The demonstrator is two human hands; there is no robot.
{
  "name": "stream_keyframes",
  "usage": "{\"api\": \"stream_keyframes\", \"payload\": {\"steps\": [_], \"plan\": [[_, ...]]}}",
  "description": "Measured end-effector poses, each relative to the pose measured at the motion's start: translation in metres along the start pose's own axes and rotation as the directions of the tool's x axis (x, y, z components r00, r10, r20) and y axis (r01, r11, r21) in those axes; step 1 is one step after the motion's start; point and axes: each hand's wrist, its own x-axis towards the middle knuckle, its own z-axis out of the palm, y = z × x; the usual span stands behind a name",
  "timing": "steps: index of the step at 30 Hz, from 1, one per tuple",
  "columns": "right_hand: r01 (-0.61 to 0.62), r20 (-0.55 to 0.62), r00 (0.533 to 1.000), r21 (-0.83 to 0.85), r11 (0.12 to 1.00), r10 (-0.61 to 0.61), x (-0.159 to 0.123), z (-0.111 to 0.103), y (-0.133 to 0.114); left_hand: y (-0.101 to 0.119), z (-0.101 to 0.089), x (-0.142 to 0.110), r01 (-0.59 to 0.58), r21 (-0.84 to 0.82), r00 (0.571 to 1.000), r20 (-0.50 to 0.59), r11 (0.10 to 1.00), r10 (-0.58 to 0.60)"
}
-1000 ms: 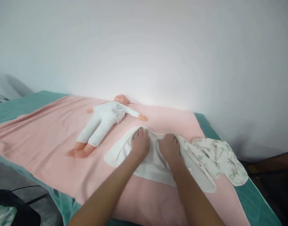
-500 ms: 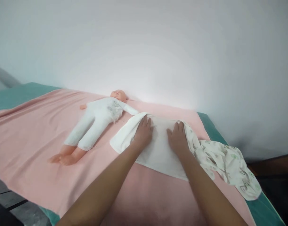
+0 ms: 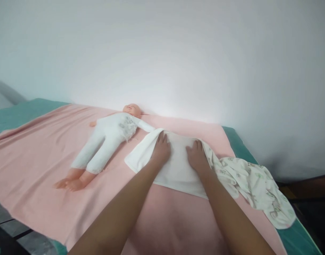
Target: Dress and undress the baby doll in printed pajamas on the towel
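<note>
A white cloth (image 3: 175, 170) lies spread on the pink sheet (image 3: 45, 156). My left hand (image 3: 160, 150) rests flat on the cloth's far left part, fingers stretched out. My right hand (image 3: 196, 157) lies flat on it a little to the right, fingers also extended. The cloth's right side runs into a bunched patterned part (image 3: 260, 189) that hangs toward the bed's right edge. A baby doll (image 3: 106, 140) in a white suit lies on its back to the left of the cloth, head toward the wall, one arm touching the cloth's corner.
The pink sheet covers a teal bed cover (image 3: 21, 111) that shows at the left and at the right edge (image 3: 297, 235). A plain white wall (image 3: 178, 53) stands directly behind the bed. Dark floor shows at the lower left and far right.
Both hands slid away from me across the white cloth, flattening it toward the wall, then drew back slightly. The fingers went from curled at the cloth's edge to laid flat.
</note>
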Motion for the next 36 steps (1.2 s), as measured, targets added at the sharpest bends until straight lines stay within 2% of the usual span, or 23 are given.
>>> {"api": "stream_keyframes", "payload": {"steps": [4,7,12,14,17,21,26,29,31,32,34,36], "plan": [[-0.033,0.006,0.999,-0.112,0.993,0.034,0.0,0.003,-0.016,0.005,-0.002,-0.001,-0.094,0.104,0.993,0.077,0.99,0.087],[0.007,0.023,1.0,-0.135,0.991,-0.004,0.0,0.003,-0.028,0.01,-0.004,-0.001,-0.124,0.166,0.985,0.14,0.978,0.101],[0.118,0.092,0.99,-0.12,0.986,-0.107,-0.007,-0.005,-0.03,0.017,-0.003,-0.006,-0.022,0.147,0.998,0.065,0.989,0.012],[0.111,0.113,0.989,-0.12,0.987,-0.098,-0.013,-0.008,-0.029,0.019,-0.002,-0.012,-0.029,0.136,0.999,0.044,0.99,0.023],[0.093,0.148,0.986,-0.111,0.989,-0.077,-0.024,-0.015,-0.03,0.025,-0.004,-0.024,-0.096,0.142,0.994,0.074,0.985,0.086],[0.125,0.226,0.969,-0.084,0.989,-0.103,-0.047,-0.031,-0.034,0.032,-0.011,-0.041,-0.146,0.145,0.986,0.107,0.979,0.131],[0.325,0.305,0.899,0.018,0.945,-0.315,-0.107,-0.06,-0.032,0.032,-0.019,-0.06,-0.152,0.137,0.984,0.112,0.979,0.137],[0.406,0.319,0.852,0.096,0.909,-0.415,-0.145,-0.079,-0.019,0.028,-0.023,-0.068,-0.165,0.104,0.982,0.105,0.981,0.154],[0.461,0.296,0.824,0.145,0.875,-0.483,-0.157,-0.094,-0.001,0.026,-0.026,-0.071,-0.169,0.078,0.982,0.104,0.983,0.161],[0.474,0.263,0.828,0.144,0.869,-0.495,-0.157,-0.102,0.011,0.025,-0.027,-0.071,-0.167,0.068,0.981,0.106,0.984,0.16],[0.407,0.11,0.905,0.051,0.912,-0.41,-0.146,-0.119,0.04,0.025,-0.029,-0.072,-0.16,0.049,0.982,0.113,0.986,0.154],[0.329,0.028,0.944,-0.073,0.941,-0.328,-0.128,-0.133,0.073,0.026,-0.03,-0.071,-0.145,0.032,0.983,0.117,0.989,0.141]]}}
